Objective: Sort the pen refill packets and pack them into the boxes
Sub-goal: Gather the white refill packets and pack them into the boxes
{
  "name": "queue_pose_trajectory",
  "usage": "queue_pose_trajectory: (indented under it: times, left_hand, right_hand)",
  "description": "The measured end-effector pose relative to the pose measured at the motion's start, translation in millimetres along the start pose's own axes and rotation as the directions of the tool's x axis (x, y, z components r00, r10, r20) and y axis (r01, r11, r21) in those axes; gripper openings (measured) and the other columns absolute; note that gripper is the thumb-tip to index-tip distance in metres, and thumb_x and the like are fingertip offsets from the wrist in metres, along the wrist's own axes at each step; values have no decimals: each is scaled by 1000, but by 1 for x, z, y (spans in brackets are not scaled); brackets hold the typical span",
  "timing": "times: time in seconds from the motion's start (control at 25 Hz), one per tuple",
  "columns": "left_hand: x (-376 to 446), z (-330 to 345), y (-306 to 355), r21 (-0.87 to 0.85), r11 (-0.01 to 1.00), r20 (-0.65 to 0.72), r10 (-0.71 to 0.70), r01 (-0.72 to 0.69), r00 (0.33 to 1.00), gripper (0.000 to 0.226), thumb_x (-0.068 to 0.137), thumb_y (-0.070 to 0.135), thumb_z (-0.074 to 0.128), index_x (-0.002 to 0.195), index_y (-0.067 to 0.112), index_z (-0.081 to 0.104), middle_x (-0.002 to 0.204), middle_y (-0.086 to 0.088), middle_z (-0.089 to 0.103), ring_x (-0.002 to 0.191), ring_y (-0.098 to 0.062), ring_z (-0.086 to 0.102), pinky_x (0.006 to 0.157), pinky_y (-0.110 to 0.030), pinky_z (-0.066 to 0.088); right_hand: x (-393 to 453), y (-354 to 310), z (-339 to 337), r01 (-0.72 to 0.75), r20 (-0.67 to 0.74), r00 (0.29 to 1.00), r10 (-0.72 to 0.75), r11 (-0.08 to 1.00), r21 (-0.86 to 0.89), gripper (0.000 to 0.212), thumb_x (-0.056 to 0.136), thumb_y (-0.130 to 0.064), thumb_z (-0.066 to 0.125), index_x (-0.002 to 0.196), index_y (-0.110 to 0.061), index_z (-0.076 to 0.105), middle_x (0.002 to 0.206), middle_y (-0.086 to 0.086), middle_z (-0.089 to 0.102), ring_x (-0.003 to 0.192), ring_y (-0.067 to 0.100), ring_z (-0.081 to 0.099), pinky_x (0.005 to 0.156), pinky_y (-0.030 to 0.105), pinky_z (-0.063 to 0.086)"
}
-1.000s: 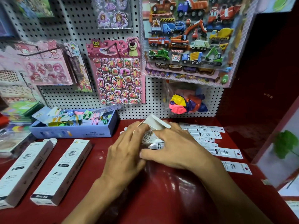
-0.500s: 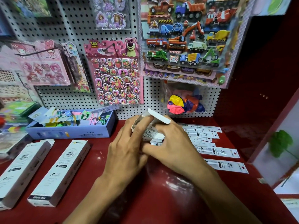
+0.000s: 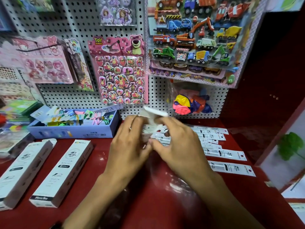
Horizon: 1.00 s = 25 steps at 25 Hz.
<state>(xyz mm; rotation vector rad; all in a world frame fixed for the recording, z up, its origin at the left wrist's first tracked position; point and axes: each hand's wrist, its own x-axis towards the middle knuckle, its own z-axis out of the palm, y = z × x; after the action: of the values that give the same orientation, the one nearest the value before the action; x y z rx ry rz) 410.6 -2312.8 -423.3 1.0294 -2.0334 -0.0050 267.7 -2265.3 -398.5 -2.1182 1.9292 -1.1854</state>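
While both hands meet over the middle of the red desk (image 3: 148,204), they hold one blurred white bundle of refill packets (image 3: 152,128) between them. Left hand (image 3: 130,146): grip narrow, fingers curled round the bundle's left side, thumb low near the right thumb. Right hand (image 3: 179,146): grip likewise narrow, fingers bent over the bundle's right side and top. Bundle is lifted off the desk, tilted; its upper end, a white flap (image 3: 156,112), points up and away toward the pegboard (image 3: 69,22). Motion blur hides the exact long axis of the bundle.

Loose packets (image 3: 212,136) lie fanned along the desk's right side, long axes running roughly left to right, overlapping one another toward the back. Two lie apart nearer the front: one packet (image 3: 226,153), then the nearest packet (image 3: 232,168), each with a red dot at its right end.

Left part of the desk: two long white boxes side by side, the left box (image 3: 21,172) at the desk's left edge, the right box (image 3: 64,172) just beside it, long axes running front to back, leaning right at the far end. Behind them, against the pegboard, an open blue box (image 3: 74,132) full of coloured items.

Pegboard carries sticker sheets, among them a pink bear sheet (image 3: 122,71) and a vehicle sheet (image 3: 194,38); a bag of balloons (image 3: 191,103) hangs below the vehicles.
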Motion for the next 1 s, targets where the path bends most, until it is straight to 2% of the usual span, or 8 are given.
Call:
queue_pose_trajectory:
  times: [0.08,0.32,0.44,0.48,0.56,0.68,0.84,1.0]
  left_hand:
    - [3,-2,-3,-47,996,-46,-84,82,995,43,71,22,75,108,17,53,105,4,53,84,-21,60,68,-24,39]
    - [12,-15,-17,35,991,-5,-127,127,992,42,65,27,81,99,18,58,94,3,57,89,-23,59,64,-30,39]
    - [14,-23,-29,28,981,-26,-191,192,981,49,65,31,78,106,20,54,94,6,53,81,-25,60,67,-32,43]
    - [12,-23,-29,3,981,-32,-196,196,980,51,65,30,77,107,21,50,99,6,52,81,-23,59,69,-33,45]
    - [7,-21,-27,-42,979,-48,-201,199,978,58,65,22,80,111,21,45,110,2,52,90,-15,53,74,-32,44]
    - [5,-22,-25,-48,984,-81,-173,170,982,59,66,17,79,113,18,44,111,0,50,98,-6,45,75,-25,37]
    - [9,-31,-30,4,981,-137,-191,194,972,52,65,9,74,109,15,47,106,1,47,87,-8,45,68,-25,32]
    - [7,-29,-38,87,980,-13,-178,178,984,54,65,14,72,113,18,49,110,3,44,92,-23,53,64,-29,35]
  right_hand:
    - [4,4,-3,39,-88,995,-35,998,45,40,77,-33,75,114,-24,65,110,-10,67,96,13,62,84,32,51]
    - [6,4,-3,-7,4,1000,5,931,364,40,81,-16,70,118,-29,60,101,-15,66,80,8,62,69,29,54]
    - [18,33,-9,-101,-63,988,141,901,423,28,85,-8,65,108,-23,67,95,-9,70,72,5,61,68,25,54]
    - [20,48,-6,-156,-55,981,185,927,342,24,85,-8,63,104,-23,68,94,-8,71,74,8,62,72,28,54]
    - [18,71,10,-239,124,963,238,971,-7,23,88,-15,58,108,-23,67,104,-2,72,91,18,64,80,33,53]
    - [4,83,49,-85,426,867,257,920,-382,34,94,-29,53,127,-19,55,130,3,57,119,27,51,93,38,46]
    - [2,83,68,-4,381,903,196,893,-451,36,97,-34,50,129,-19,53,132,4,51,121,27,46,98,40,40]
    - [2,86,71,-4,384,894,229,863,-506,35,98,-35,47,127,-16,57,130,5,51,121,28,45,99,43,39]
